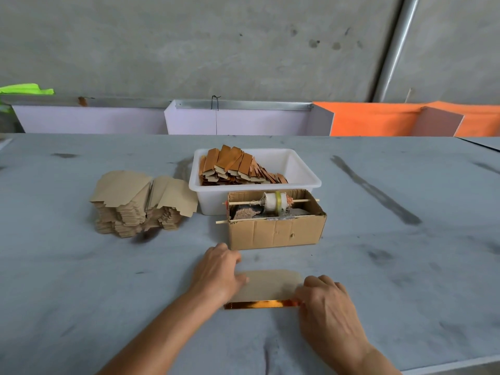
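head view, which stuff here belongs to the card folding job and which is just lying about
In the job: left hand, resting on the card; right hand at its gold edge; stack of blanks; white tub of folded pieces; cardboard box with spool, probably.
Lying about: orange sheet; green cloth.

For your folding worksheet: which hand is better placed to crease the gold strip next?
Probably the right hand: its curled fingers hold the right end of the gold strip; the left hand rests on the brown card, steadying it.
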The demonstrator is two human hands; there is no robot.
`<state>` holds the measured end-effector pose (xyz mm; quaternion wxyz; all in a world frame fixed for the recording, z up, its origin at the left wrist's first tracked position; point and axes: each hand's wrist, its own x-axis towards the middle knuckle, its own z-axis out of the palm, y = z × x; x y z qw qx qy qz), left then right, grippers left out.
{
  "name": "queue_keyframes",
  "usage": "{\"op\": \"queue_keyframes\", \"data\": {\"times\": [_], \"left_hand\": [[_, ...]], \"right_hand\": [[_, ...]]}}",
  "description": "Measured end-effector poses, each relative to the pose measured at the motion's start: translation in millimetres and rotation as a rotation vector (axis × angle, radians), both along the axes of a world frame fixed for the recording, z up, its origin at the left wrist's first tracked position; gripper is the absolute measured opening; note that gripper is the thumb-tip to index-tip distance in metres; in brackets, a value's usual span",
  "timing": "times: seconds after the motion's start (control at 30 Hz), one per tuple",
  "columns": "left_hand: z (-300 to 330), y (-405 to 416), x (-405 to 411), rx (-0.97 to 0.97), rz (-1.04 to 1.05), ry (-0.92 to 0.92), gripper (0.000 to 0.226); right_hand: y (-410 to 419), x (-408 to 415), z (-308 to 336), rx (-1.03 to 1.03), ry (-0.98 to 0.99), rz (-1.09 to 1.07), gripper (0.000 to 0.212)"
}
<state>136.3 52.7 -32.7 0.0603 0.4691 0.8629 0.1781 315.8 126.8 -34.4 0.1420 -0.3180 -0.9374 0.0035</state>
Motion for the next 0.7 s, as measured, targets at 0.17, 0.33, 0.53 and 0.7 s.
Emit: {"op": "queue_keyframes", "data": {"times": [0.17,0.33,0.53,0.7], "left_hand": [[4.6,4.1,-0.8,-0.033,0.000,-0.053,0.021],[7.5,3.6,-6.0,-0.009,-0.012,-0.201,0.021],[2.2,1.4,-7.5,0.116,-0.048,-0.303,0.030],[-3.6,0.3,-10.0,0.169,-0.048,-0.301,0.025]], "right_hand": [[10.3,-11.0,0.6,-0.054,-0.021,-0.042,0.027],[31.4,-32.1,0.5,-0.157,0.104,0.053,0.039],[52.6,-54.5,1.0,-0.148,0.001,0.254,0.025],[60.7,-56.1,-5.2,-0.154,0.016,0.298,0.022]]}}
